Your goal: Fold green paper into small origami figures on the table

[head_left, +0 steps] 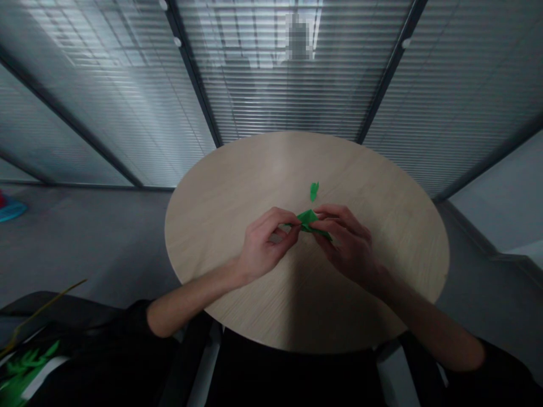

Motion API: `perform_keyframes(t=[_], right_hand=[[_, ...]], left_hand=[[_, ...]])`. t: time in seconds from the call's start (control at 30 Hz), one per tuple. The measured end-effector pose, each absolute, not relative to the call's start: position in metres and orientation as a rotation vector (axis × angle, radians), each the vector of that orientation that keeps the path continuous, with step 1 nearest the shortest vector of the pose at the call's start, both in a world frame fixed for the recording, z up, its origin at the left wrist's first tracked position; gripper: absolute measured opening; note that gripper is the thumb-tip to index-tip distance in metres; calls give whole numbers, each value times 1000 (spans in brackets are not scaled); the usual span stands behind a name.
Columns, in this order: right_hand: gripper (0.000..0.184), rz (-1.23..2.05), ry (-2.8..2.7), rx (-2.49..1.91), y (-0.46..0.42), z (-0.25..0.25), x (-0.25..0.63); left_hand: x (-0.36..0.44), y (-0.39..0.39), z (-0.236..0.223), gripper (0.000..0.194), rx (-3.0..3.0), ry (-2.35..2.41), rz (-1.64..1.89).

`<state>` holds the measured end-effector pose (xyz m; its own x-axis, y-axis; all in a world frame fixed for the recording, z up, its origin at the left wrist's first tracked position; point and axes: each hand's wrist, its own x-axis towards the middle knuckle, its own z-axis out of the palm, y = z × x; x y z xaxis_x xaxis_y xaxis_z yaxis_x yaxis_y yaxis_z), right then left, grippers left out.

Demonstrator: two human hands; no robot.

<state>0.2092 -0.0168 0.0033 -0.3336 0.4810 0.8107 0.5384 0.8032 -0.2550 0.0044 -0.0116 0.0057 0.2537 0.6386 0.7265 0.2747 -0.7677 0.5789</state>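
Both hands hold a small piece of folded green paper above the middle of the round table. My left hand pinches its left end between thumb and index finger. On the other side, my right hand grips the right part, with the fingers bent around it. The paper shows a pointed, creased upper part; some of it is hidden behind the fingers. Just beyond the hands, a smaller green piece lies on the wood, apart from both hands.
Glass partitions with blinds stand behind the table's far edge. At the lower left are green leaf-like shapes and a thin yellow strand. A blue item with red on it rests on the floor at far left.
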Motion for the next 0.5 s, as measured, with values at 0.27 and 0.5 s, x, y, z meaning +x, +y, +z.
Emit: perform_keyframes(t=[0.27,0.5], right_hand=[[24,-45,-1972,-780,-19,3,208],[13,165,-1926,-751,-17,4,206]], left_hand=[[5,-12,4,4,2111,868,1491],[5,-11,0,8,1993,776,1418]])
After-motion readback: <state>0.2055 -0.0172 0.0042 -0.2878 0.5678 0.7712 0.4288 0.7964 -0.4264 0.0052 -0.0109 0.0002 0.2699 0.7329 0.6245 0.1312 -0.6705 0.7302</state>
